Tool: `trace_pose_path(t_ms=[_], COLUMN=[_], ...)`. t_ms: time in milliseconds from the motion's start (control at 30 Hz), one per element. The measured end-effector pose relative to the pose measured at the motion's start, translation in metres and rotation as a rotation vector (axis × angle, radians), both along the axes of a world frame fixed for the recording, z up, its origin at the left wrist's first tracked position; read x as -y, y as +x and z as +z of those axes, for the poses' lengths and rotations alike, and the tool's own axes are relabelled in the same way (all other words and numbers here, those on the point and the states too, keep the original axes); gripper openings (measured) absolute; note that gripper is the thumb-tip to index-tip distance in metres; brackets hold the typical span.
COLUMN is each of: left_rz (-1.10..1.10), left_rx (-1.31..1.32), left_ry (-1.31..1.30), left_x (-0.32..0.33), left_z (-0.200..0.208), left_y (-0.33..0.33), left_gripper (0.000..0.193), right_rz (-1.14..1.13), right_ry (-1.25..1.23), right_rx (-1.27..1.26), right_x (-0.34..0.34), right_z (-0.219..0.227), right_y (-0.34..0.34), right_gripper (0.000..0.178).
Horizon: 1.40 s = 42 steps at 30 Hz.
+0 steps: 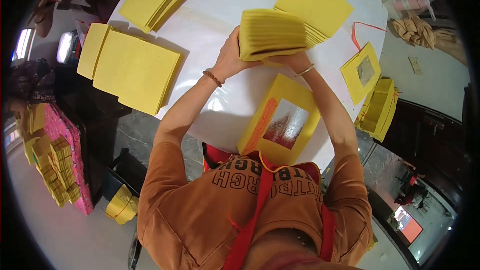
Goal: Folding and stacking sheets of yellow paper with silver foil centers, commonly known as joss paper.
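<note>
Over the glossy white table (pixel 215 10), the left hand (pixel 231 56) and right hand (pixel 290 61) clasp a thick yellow paper stack (pixel 272 35) (its layered edges ridged); a rectangular, windowed yellow packet (pixel 286 122) lies nearer the body.

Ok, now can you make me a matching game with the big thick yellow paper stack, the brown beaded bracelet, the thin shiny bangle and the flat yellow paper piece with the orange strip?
1. thick yellow paper stack
2. brown beaded bracelet
3. thin shiny bangle
4. flat yellow paper piece with an orange strip

A. around the right wrist
B. lying on the white table
C. held up by the left hand and right hand
D. around the left wrist

Pairs: 1-C, 2-D, 3-A, 4-B
</note>
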<state>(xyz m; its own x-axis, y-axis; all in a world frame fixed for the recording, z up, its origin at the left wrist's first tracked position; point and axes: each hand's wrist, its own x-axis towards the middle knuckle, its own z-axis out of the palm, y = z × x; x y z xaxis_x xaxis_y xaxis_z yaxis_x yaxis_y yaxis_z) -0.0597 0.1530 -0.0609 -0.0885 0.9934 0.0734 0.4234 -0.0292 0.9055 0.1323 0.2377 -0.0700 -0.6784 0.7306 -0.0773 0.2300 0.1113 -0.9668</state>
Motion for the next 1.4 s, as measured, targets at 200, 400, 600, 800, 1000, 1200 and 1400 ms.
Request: trace_pose_path(t_ms=[200, 400, 600, 800, 1000, 1200, 1400], left_rz=[0.069, -0.036, -0.011, -0.115, -0.166, -0.185, -0.225], left_rx=[0.07, 0.509, -0.095, 0.044, 0.333, 0.307, 0.436], left_ry=[0.27, 0.187, 0.448, 0.22, -0.028, -0.051, -0.107], left_x=[0.01, 0.02, 0.019, 0.004, 0.001, -0.001, -0.003], left_z=[0.023, 0.032, 0.093, 0.022, -0.037, -0.023, -0.037], left_y=[0.007, -0.001, -0.056, -0.036, -0.039, -0.037, -0.04], left_gripper=[0.105, 0.129, 0.132, 0.122, 0.089, 0.076, 0.076], right_rz=[-0.114, -0.099, -0.016, 0.054, 0.238, 0.113, 0.166], right_ry=[-0.327, -0.258, 0.377, 0.967, 0.783, 0.125, 0.032], right_rx=[-0.257, -0.14, 0.394, 0.632, 0.688, 0.048, 0.053], right_x=[0.005, 0.009, 0.013, 0.028, 0.022, 0.001, -0.003], right_z=[0.04, 0.076, 0.132, 0.103, 0.102, 0.053, 0.028], right_y=[-0.004, -0.018, -0.028, -0.04, -0.029, 0.037, 0.039], right_gripper=[0.062, 0.065, 0.064, 0.064, 0.094, 0.127, 0.141])
